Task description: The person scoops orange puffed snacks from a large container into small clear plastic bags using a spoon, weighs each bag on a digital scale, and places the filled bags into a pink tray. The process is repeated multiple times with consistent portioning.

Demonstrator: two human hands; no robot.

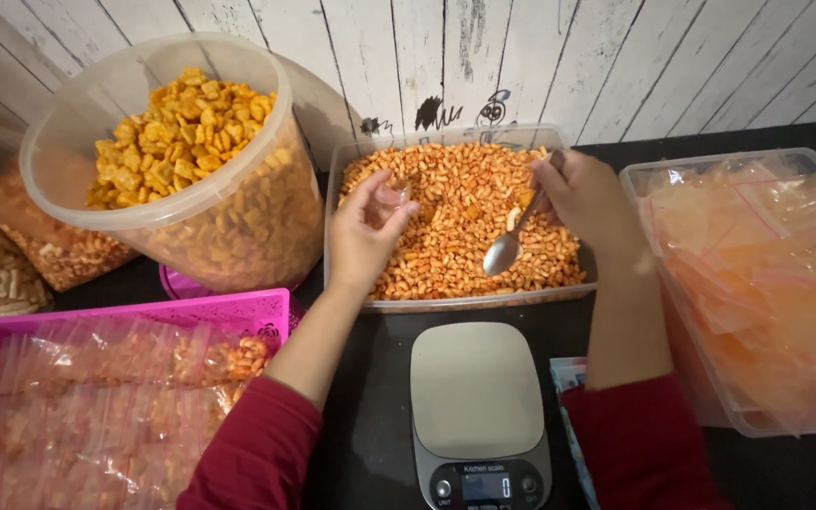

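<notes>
On the dark table [370, 406], a tub [351, 156] of orange snacks [455, 227] sits under my hands. My left hand [363, 236] pinches a small clear bag [391, 200]; my right hand [586, 194] grips a spoon [507, 247] just beside it.

Bucket [191, 142] and bag box [757, 283] flank the open snack tub [351, 161].

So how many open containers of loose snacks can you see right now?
2: the round clear tub of yellow squares at back left, and the rectangular clear tray of orange snacks under both hands. Bagged snacks at far left may hide more.
</notes>
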